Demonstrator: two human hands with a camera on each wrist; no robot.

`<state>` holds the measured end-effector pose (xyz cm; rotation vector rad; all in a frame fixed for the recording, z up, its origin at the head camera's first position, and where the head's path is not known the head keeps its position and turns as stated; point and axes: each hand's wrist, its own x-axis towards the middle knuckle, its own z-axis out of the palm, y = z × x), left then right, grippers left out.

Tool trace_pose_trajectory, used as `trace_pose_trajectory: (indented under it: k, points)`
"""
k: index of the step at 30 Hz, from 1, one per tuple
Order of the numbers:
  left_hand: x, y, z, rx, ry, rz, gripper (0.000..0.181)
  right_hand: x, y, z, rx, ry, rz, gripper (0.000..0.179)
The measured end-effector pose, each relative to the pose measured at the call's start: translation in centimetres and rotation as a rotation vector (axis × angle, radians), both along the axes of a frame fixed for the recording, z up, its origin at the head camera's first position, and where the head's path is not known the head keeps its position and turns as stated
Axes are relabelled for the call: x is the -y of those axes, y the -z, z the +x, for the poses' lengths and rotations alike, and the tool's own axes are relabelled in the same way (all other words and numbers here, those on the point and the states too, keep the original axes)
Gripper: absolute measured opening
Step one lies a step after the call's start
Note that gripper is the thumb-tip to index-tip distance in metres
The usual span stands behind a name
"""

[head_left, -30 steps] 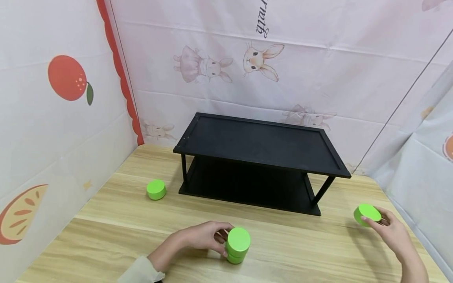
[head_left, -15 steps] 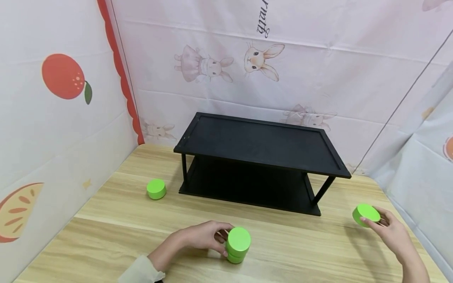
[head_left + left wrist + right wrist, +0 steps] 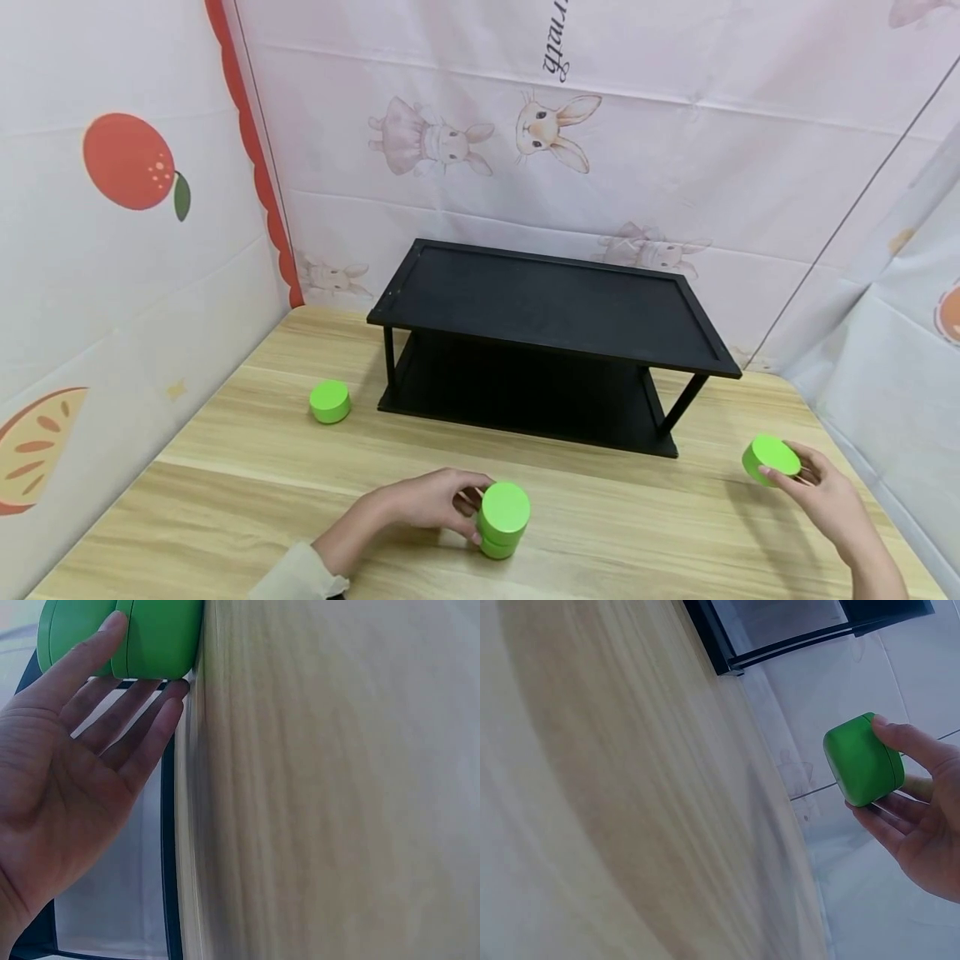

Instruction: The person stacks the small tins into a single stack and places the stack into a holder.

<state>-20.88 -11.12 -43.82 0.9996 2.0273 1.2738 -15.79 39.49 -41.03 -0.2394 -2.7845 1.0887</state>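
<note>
In the head view, two round green lidded boxes stand stacked on the wooden table near the front middle. My left hand grips this stack from its left side, and in the left wrist view the thumb tip lies near where the two green boxes meet. Far to the right, my right hand pinches another round green box between thumb and fingers. That box is raised off the table, tilted slightly, its shadow falling below; the right wrist view shows a lid seam on the green box.
A black two-tier rack stands at the back middle of the table. One more round green box sits left of the rack. Printed cloth walls enclose the back and sides.
My right hand has shifted slightly left and down with its green box. The left hand and the stack have stayed in place.
</note>
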Motion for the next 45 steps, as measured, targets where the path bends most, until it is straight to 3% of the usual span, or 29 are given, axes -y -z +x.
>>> trace_pose_trajectory:
  k: [15,34,45]
  points:
    - [0.0,-0.2,0.2,0.014,-0.032,-0.014,0.052,0.8,0.0,0.3,-0.026,-0.015,-0.008,0.074]
    - [0.1,-0.2,0.2,0.022,-0.022,0.004,0.049,2.1,0.2,0.6,-0.045,-0.043,-0.022,0.072]
    - [0.1,0.0,0.0,0.044,-0.012,0.021,0.048,3.2,-0.8,0.6,0.009,-0.045,0.008,0.075]
